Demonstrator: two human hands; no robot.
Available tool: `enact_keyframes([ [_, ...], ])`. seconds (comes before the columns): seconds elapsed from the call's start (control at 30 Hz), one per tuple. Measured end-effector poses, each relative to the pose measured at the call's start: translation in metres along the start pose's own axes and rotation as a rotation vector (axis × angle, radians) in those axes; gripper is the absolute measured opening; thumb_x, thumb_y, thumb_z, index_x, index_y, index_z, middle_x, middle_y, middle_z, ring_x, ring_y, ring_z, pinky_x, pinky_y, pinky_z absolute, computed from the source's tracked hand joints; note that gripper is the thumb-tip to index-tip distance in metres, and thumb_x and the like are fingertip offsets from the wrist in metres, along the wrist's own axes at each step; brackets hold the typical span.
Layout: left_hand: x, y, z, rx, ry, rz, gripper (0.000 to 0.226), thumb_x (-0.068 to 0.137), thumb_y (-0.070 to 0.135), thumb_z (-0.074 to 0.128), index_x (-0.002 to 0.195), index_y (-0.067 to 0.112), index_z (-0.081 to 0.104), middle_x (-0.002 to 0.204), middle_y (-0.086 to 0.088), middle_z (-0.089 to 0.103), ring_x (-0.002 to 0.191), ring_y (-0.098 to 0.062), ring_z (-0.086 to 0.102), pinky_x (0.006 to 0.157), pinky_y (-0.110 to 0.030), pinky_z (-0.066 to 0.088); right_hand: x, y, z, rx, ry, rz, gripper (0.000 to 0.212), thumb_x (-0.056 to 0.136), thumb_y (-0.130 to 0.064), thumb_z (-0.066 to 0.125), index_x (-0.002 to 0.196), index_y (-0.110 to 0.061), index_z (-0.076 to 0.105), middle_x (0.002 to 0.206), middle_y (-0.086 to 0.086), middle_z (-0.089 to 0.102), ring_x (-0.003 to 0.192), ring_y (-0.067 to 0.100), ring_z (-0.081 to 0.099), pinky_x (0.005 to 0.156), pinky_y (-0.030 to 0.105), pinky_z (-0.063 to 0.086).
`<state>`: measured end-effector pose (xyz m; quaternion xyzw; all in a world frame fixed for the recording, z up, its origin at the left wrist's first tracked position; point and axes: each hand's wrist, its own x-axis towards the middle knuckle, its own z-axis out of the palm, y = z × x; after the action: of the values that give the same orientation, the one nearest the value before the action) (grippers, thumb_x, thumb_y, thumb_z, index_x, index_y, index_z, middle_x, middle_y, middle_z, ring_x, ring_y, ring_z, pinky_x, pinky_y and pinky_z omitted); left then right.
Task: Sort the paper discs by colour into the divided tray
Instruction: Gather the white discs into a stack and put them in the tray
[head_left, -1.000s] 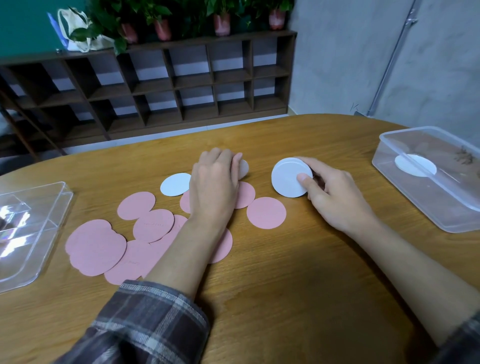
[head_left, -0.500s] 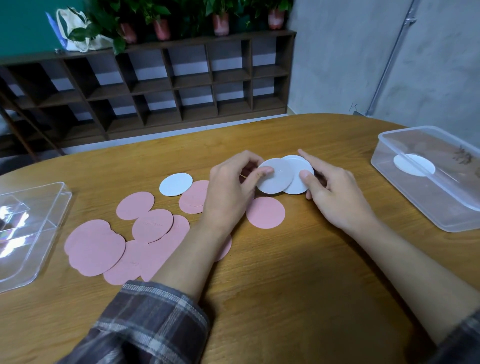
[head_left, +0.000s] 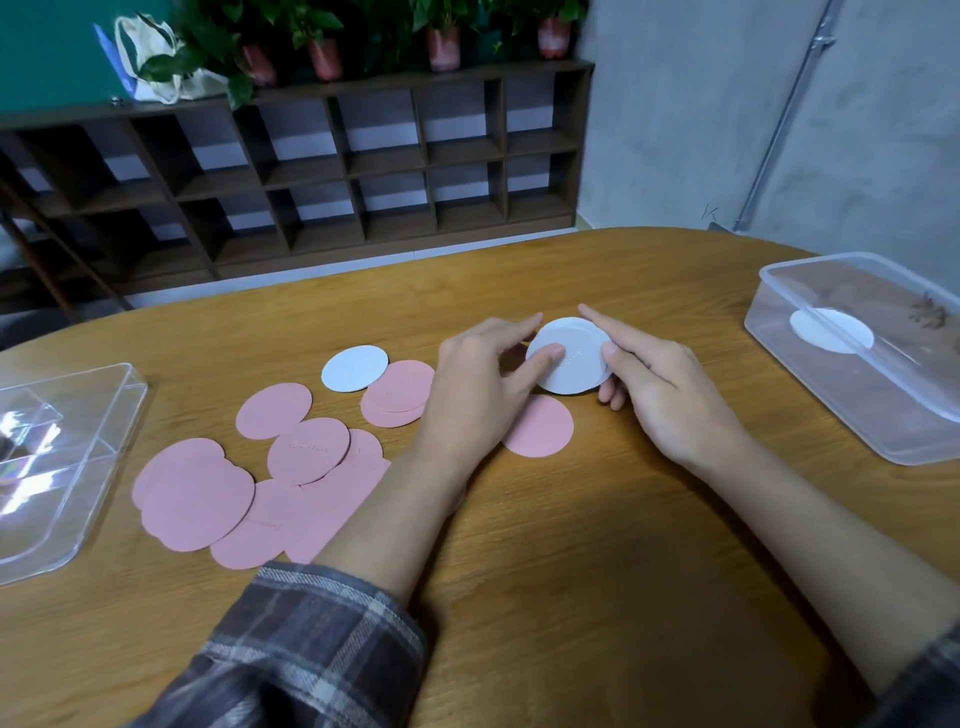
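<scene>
Centre frame, left hand (head_left: 478, 379) and right hand (head_left: 670, 400) pinch white discs (head_left: 574, 358) together over the counter (head_left: 571, 545); squaring their edges first should keep the stack from fanning on its way to the tray (head_left: 62, 519).

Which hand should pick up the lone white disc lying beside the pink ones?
Left. The lone white disc lies just left of the left hand. The right hand sits beyond the white stack both hands hold, and would have to cross over; it can keep the stack.
</scene>
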<state>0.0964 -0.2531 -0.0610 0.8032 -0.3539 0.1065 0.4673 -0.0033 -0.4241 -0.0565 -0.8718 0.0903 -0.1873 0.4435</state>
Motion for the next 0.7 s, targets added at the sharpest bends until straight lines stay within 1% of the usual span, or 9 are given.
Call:
enact_keyframes([
  [0.07,-0.001,0.001,0.004,0.017,0.004,0.002,0.039,0.096,0.037,0.072,0.129,0.017,0.073,0.104,0.002,0.075,0.096,-0.012,0.067,0.087,-0.037,0.056,-0.002,-0.002,0.001,-0.006,-0.022,0.000,0.044,0.110,-0.029,0.038,0.150,-0.043,0.047,0.080,0.002,0.069,0.081,0.015,0.062,0.090,0.039,0.049],
  [0.17,0.000,0.002,0.008,0.038,0.027,-0.004,0.040,0.096,0.038,0.071,0.128,0.014,0.073,0.098,-0.003,0.075,0.092,-0.019,0.067,0.082,-0.041,0.055,-0.003,-0.004,0.002,-0.059,-0.042,0.008,0.047,0.108,-0.040,0.040,0.155,-0.042,0.038,0.085,0.002,0.069,0.085,0.012,0.062,0.092,0.038,0.048],
  [0.27,0.000,0.001,0.008,0.108,0.012,0.028,0.045,0.098,0.041,0.066,0.131,0.013,0.071,0.094,-0.004,0.073,0.089,-0.020,0.066,0.079,-0.041,0.054,-0.004,-0.003,0.003,-0.167,-0.048,-0.031,0.053,0.107,-0.042,0.043,0.159,-0.035,0.032,0.086,0.005,0.066,0.083,0.009,0.059,0.084,0.026,0.045],
  [0.37,0.000,0.003,0.006,0.207,-0.033,0.066,0.048,0.099,0.044,0.060,0.133,0.013,0.069,0.085,-0.004,0.068,0.081,-0.023,0.062,0.075,-0.042,0.052,-0.004,-0.001,0.004,-0.193,-0.019,-0.094,0.040,0.107,-0.035,0.048,0.147,-0.032,0.050,0.082,-0.005,0.064,0.079,0.006,0.058,0.074,0.022,0.045],
  [0.43,0.001,0.006,0.002,0.285,-0.086,0.078,0.051,0.099,0.051,0.054,0.133,0.017,0.069,0.088,-0.003,0.070,0.083,-0.025,0.064,0.075,-0.043,0.054,-0.004,0.000,0.005,-0.179,-0.003,-0.116,0.027,0.106,-0.031,0.050,0.132,-0.028,0.058,0.079,-0.008,0.062,0.076,0.007,0.058,0.067,0.019,0.043],
  [0.5,0.005,0.008,-0.008,0.345,-0.131,0.067,0.046,0.098,0.056,0.050,0.117,0.020,0.075,0.090,-0.001,0.073,0.085,-0.024,0.066,0.074,-0.043,0.055,-0.004,-0.001,0.005,-0.167,-0.007,-0.122,0.022,0.106,-0.029,0.051,0.126,-0.027,0.059,0.078,-0.008,0.061,0.075,0.008,0.057,0.064,0.017,0.040],
  [0.57,0.009,0.006,-0.021,0.363,-0.147,0.001,0.044,0.098,0.056,0.053,0.110,0.020,0.075,0.102,-0.002,0.076,0.099,-0.023,0.068,0.083,-0.043,0.058,-0.005,-0.001,0.005,-0.155,-0.011,-0.127,0.021,0.106,-0.028,0.051,0.126,-0.027,0.058,0.080,-0.008,0.061,0.076,0.008,0.057,0.063,0.017,0.039],
  [0.63,0.012,-0.003,-0.037,0.409,-0.134,-0.087,0.047,0.098,0.052,0.058,0.130,0.020,0.070,0.129,-0.002,0.072,0.122,-0.024,0.063,0.099,-0.044,0.054,-0.007,-0.003,0.004,-0.142,-0.007,-0.124,0.022,0.107,-0.029,0.050,0.127,-0.027,0.057,0.085,-0.002,0.064,0.078,0.009,0.056,0.066,0.020,0.041],
  [0.7,0.009,-0.017,-0.054,0.464,-0.116,-0.174,0.048,0.098,0.046,0.060,0.137,0.019,0.065,0.138,-0.005,0.065,0.127,-0.027,0.059,0.103,-0.043,0.051,-0.009,-0.007,0.005,-0.126,-0.008,-0.120,0.022,0.107,-0.029,0.050,0.128,-0.028,0.056,0.091,-0.001,0.066,0.081,0.009,0.056,0.068,0.021,0.042],
])
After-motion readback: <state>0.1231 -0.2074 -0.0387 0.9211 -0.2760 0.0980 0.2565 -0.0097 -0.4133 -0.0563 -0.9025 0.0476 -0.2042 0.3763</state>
